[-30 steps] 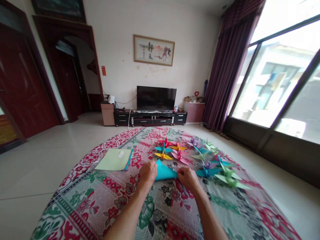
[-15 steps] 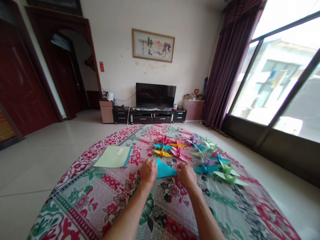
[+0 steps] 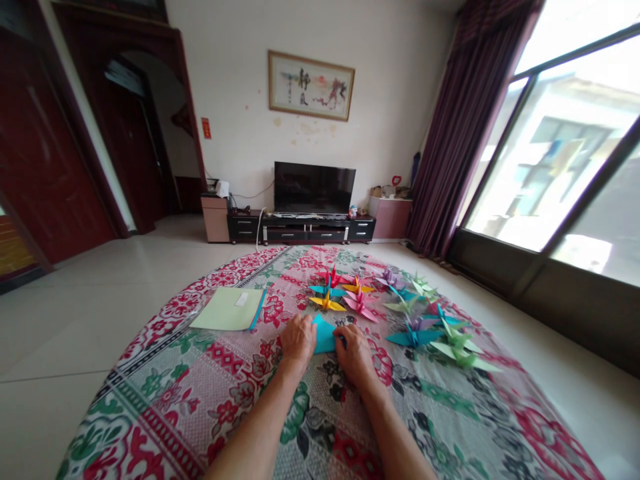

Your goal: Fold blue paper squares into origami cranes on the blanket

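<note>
A folded teal paper (image 3: 324,333) lies on the flowered cloth (image 3: 200,400) in front of me. My left hand (image 3: 297,340) presses on its left edge with fingers bent. My right hand (image 3: 354,348) covers its right part, fingers curled down on the paper. Just beyond the hands stand several folded paper cranes (image 3: 350,297) in yellow, red, pink, teal, purple and green.
A stack of coloured paper sheets (image 3: 230,309), pale green on top, lies at the left on the cloth. More cranes (image 3: 455,347) spread to the right. Tiled floor surrounds the cloth; a TV stand (image 3: 310,230) is at the far wall and a large window (image 3: 575,153) is on the right.
My right hand has slid left over the teal paper, so less of the paper shows. The left hand stays on its left edge.
</note>
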Available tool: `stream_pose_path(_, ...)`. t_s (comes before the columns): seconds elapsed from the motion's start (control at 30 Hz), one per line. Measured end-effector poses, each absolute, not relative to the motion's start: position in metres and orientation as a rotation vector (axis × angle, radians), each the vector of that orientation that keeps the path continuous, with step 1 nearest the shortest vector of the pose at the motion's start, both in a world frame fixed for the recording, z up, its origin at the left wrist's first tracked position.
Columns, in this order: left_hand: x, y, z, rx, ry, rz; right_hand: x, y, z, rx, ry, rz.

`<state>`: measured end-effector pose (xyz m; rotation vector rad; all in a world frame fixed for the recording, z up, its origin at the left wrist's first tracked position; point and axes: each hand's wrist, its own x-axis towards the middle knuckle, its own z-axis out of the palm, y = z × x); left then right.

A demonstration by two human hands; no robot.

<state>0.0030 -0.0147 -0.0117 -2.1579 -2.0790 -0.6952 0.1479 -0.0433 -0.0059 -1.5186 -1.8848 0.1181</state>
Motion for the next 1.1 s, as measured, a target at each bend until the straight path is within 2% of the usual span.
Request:
stream_pose_path(0.17,0.003,-0.019,-0.006,-2.157,-2.091,-0.767,0.146,-0.043,-0.005,-1.577,-1.857,0.111)
stream_pose_path(0.5,0.000,-0.017,-0.007,-2.138,-2.078,-0.728,0.120,-0.058,0.002,-1.878,-1.811,-0.151)
stream_pose_path(1.1,-0.002,-0.017,-0.009,-2.169,-2.070,-0.674,0.185,-0.057,0.001,-2.131,-1.624,-0.105)
